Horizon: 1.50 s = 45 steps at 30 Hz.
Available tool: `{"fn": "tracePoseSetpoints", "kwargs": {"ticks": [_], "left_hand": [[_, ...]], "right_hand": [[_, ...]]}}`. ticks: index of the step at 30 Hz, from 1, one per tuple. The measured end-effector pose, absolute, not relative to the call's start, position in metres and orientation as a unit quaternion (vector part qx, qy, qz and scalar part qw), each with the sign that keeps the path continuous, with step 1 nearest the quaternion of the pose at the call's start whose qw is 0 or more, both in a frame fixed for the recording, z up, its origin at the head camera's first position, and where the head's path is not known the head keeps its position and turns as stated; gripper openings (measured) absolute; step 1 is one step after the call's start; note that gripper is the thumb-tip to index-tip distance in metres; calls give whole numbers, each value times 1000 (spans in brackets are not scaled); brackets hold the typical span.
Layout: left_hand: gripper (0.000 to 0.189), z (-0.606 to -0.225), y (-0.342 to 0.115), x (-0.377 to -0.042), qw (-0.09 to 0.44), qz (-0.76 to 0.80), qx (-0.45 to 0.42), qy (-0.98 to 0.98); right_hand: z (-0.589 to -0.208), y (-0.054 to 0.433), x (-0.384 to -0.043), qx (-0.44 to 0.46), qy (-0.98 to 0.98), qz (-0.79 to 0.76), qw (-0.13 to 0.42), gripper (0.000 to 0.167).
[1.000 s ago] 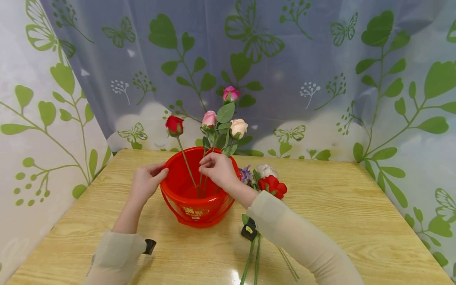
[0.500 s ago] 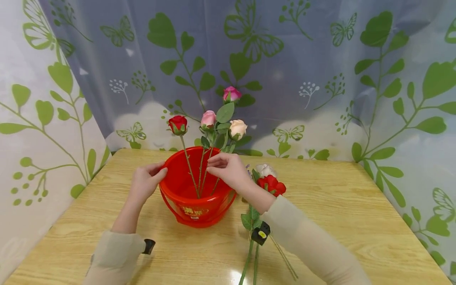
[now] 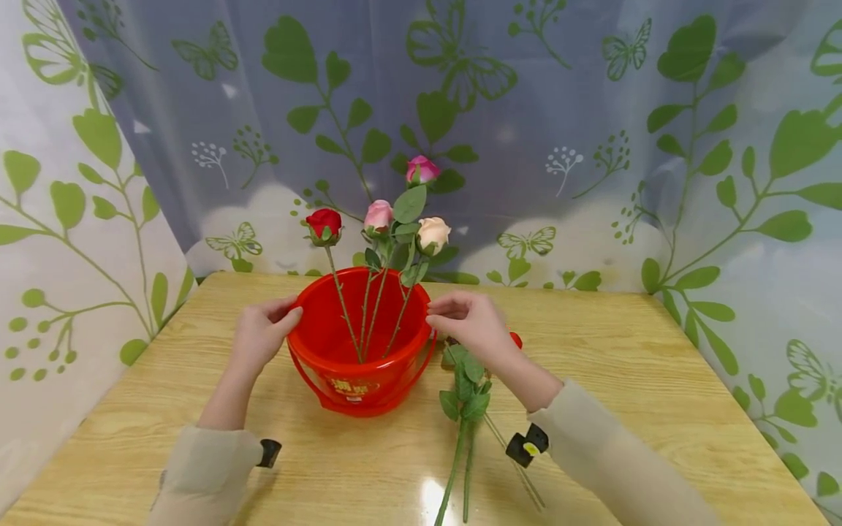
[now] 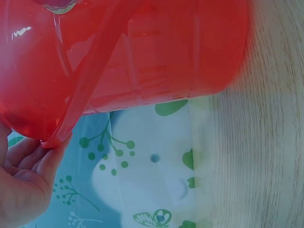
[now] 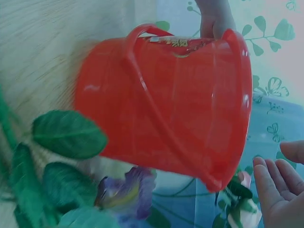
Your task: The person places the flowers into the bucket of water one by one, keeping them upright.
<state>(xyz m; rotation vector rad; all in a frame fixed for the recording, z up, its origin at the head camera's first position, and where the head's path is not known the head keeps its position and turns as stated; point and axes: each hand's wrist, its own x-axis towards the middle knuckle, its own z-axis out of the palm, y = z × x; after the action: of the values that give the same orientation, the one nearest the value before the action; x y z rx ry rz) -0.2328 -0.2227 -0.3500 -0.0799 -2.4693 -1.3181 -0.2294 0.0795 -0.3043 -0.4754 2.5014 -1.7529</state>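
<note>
A red plastic bucket (image 3: pixel 395 383) stands on the table, its handle hanging down at the front. In it lean artificial roses: a red rose (image 3: pixel 324 225) at the left, a light pink rose (image 3: pixel 378 216), a magenta rose (image 3: pixel 422 169) and a cream rose (image 3: pixel 434 235). My left hand (image 3: pixel 256 340) pinches the bucket's left rim; the left wrist view shows the fingers (image 4: pixel 50 161) beneath it by the handle joint. Beside the right rim is my right hand (image 3: pixel 476 329), holding nothing. In the right wrist view its extended fingers (image 5: pixel 268 185) are apart from the bucket.
Right of the bucket, more artificial flowers lie on the wooden table (image 3: pixel 625 409), with green leaves (image 3: pixel 467 387) and long stems toward the front. My right forearm partly hides their heads. A purple flower (image 5: pixel 128 190) shows in the right wrist view. A patterned curtain (image 3: pixel 559 88) hangs behind.
My right hand has moved right, from among the stems inside the bucket to beside its right rim. The red rose leans among the others. My left hand stays at the left rim.
</note>
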Motion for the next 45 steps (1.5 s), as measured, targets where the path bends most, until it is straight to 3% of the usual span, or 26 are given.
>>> {"fn": "tracePoseSetpoints", "kwargs": {"ticks": [22, 45], "left_hand": [[35, -350, -223, -233, 168, -459, -27, -872], [35, -351, -223, -233, 163, -454, -29, -876]], "right_hand": [[-346, 139, -220, -116, 842, -526, 28, 17], [-400, 144, -197, -124, 848, -511, 65, 16]]}}
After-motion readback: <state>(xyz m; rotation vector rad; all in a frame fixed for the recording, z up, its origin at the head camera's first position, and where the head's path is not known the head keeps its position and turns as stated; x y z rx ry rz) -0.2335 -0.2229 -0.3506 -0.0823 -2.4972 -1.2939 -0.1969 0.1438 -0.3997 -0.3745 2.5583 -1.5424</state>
